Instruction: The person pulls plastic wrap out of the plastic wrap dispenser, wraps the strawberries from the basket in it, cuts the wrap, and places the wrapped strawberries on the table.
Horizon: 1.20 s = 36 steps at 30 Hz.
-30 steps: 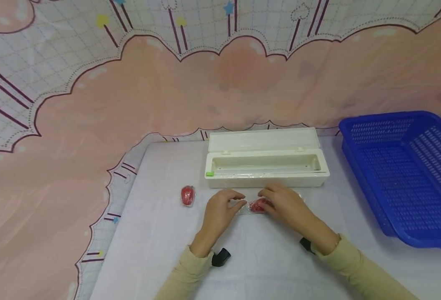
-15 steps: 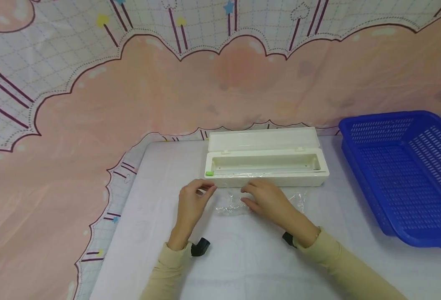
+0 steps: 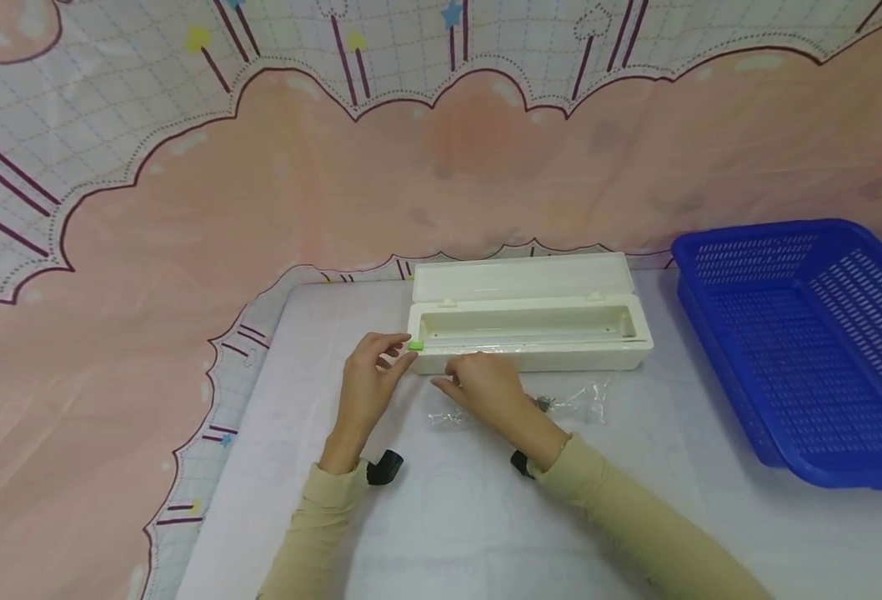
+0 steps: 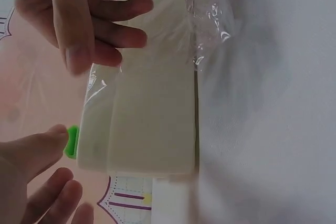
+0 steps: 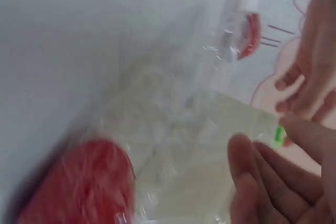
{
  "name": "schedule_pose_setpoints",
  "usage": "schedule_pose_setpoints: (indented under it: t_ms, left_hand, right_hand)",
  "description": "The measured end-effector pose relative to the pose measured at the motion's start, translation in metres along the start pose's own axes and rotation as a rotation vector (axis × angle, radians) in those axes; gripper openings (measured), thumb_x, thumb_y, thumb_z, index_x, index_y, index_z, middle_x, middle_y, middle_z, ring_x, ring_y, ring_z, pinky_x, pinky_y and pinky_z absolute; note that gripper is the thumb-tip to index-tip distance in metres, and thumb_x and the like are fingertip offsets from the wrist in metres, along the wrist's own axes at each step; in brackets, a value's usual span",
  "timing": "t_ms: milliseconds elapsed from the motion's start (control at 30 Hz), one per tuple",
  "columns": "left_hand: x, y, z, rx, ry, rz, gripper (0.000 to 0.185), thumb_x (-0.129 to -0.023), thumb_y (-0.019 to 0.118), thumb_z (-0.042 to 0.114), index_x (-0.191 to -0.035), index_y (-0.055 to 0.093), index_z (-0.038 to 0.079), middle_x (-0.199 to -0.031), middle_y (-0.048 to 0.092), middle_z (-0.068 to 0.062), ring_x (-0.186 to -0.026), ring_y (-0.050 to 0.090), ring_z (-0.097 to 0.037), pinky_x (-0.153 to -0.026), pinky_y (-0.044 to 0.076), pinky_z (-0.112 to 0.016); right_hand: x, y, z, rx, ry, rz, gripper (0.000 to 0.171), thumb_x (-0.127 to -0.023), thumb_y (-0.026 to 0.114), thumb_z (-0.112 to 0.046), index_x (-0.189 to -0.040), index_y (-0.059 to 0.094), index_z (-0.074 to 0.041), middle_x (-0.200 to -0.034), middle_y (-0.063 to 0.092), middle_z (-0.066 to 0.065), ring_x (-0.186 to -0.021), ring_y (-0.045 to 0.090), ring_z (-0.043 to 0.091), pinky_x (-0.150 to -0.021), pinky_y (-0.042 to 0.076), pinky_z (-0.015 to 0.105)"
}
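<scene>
A cream cling film dispenser (image 3: 531, 358) stands on the table, its lid raised. My left hand (image 3: 368, 383) is at its left end, a fingertip touching the green slider (image 4: 72, 142). My right hand (image 3: 489, 387) hovers over clear cling film (image 3: 587, 404) in front of the box, fingers loosely bent and holding nothing. Beneath the film lies a red, strawberry-like piece (image 5: 84, 187), its green top showing beside my right wrist in the head view. A second red piece (image 5: 251, 36), wrapped in film, shows in the right wrist view; my left hand and arm hide it in the head view.
A blue mesh basket (image 3: 794, 450) stands at the right of the white-covered table (image 3: 456, 517). Behind the dispenser rises a pink patterned cloth (image 3: 321, 183).
My left hand has moved left and up to the green slider, covering the wrapped red piece. My right hand has moved left off the other red piece, which now lies under film.
</scene>
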State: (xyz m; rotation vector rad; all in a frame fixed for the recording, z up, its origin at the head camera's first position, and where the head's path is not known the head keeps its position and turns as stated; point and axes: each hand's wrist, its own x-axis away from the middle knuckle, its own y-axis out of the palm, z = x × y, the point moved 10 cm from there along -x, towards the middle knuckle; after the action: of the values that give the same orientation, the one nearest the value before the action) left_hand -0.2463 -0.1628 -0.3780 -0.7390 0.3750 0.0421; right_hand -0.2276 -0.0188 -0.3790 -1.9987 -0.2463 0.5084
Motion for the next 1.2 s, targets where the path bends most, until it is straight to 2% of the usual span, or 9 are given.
schedule_pose_setpoints:
  t_ms: [133,300,467,567,667,767,967,1100,1200]
  left_hand:
    - [-0.004,0.004,0.000,-0.011,0.010,-0.026,0.024,-0.088,0.077,0.016,-0.110,0.074,0.007,-0.106,0.064,-0.011,-0.098,0.060,-0.026,-0.080,0.054,-0.042]
    - [-0.007,0.008,-0.001,-0.009,0.029,-0.046,0.023,-0.087,0.077,0.014,-0.109,0.075,0.007,-0.108,0.063,-0.011,-0.104,0.059,-0.027,-0.082,0.052,-0.042]
    - [-0.011,0.010,-0.001,0.000,0.064,-0.058,0.020,-0.088,0.075,0.012,-0.107,0.075,0.006,-0.108,0.064,-0.012,-0.105,0.059,-0.029,-0.081,0.052,-0.042]
    - [-0.013,0.009,-0.003,0.009,0.073,-0.050,0.017,-0.087,0.075,0.011,-0.103,0.076,0.005,-0.107,0.065,-0.012,-0.104,0.060,-0.029,-0.080,0.051,-0.042]
    - [-0.014,0.008,-0.005,0.021,0.064,-0.054,0.015,-0.088,0.075,0.012,-0.102,0.076,0.006,-0.106,0.066,-0.011,-0.104,0.060,-0.029,-0.080,0.050,-0.041]
    - [-0.014,0.009,-0.008,0.039,0.048,-0.062,0.015,-0.089,0.074,0.013,-0.102,0.076,0.006,-0.106,0.065,-0.011,-0.104,0.060,-0.028,-0.081,0.050,-0.041]
    - [-0.013,0.009,-0.013,0.099,0.029,-0.051,0.014,-0.089,0.073,0.010,-0.100,0.076,0.004,-0.103,0.065,-0.012,-0.099,0.062,-0.027,-0.081,0.053,-0.040]
    - [-0.012,0.008,-0.015,0.133,0.034,-0.031,0.014,-0.088,0.074,0.009,-0.100,0.076,0.003,-0.102,0.065,-0.012,-0.096,0.063,-0.026,-0.080,0.056,-0.039]
    - [-0.011,0.009,-0.021,0.166,0.008,-0.024,0.016,-0.087,0.075,0.011,-0.101,0.076,0.004,-0.102,0.066,-0.010,-0.096,0.064,-0.024,-0.079,0.056,-0.033]
  right_hand:
    - [-0.008,0.003,-0.001,0.073,0.046,0.061,0.028,-0.087,0.076,-0.038,-0.074,0.074,-0.013,-0.066,0.070,-0.001,-0.055,0.063,0.017,-0.046,0.045,0.029]
    - [-0.014,-0.005,-0.011,0.078,-0.008,0.169,0.025,-0.085,0.079,-0.031,-0.076,0.064,-0.013,-0.063,0.064,-0.002,-0.050,0.058,0.015,-0.042,0.042,0.029]
    - [-0.017,-0.015,-0.014,0.049,-0.079,0.239,0.017,-0.085,0.080,-0.025,-0.086,0.072,-0.010,-0.075,0.065,-0.001,-0.066,0.060,0.015,-0.054,0.050,0.029]
    - [-0.020,-0.015,-0.014,0.035,-0.121,0.228,0.011,-0.086,0.078,-0.022,-0.088,0.078,-0.011,-0.084,0.066,-0.001,-0.079,0.059,0.016,-0.067,0.052,0.027]
    - [-0.025,-0.012,-0.013,0.024,-0.151,0.188,0.006,-0.087,0.078,-0.018,-0.088,0.080,-0.013,-0.087,0.067,-0.001,-0.083,0.058,0.017,-0.073,0.052,0.027]
    - [-0.029,-0.009,-0.012,0.016,-0.156,0.141,0.005,-0.086,0.078,-0.019,-0.087,0.080,-0.014,-0.087,0.068,-0.002,-0.083,0.058,0.017,-0.071,0.053,0.027]
    - [-0.039,-0.006,-0.007,-0.045,-0.100,0.053,0.016,-0.086,0.079,-0.023,-0.096,0.076,-0.011,-0.084,0.067,0.000,-0.082,0.060,0.016,-0.067,0.053,0.028]
    - [-0.042,-0.003,-0.007,-0.029,-0.082,0.015,0.021,-0.088,0.077,-0.027,-0.104,0.077,-0.013,-0.083,0.067,-0.001,-0.080,0.060,0.016,-0.065,0.052,0.028]
    - [-0.045,-0.001,-0.007,-0.019,-0.073,-0.003,0.022,-0.090,0.074,-0.030,-0.106,0.078,-0.015,-0.082,0.066,-0.002,-0.079,0.059,0.015,-0.064,0.051,0.026]
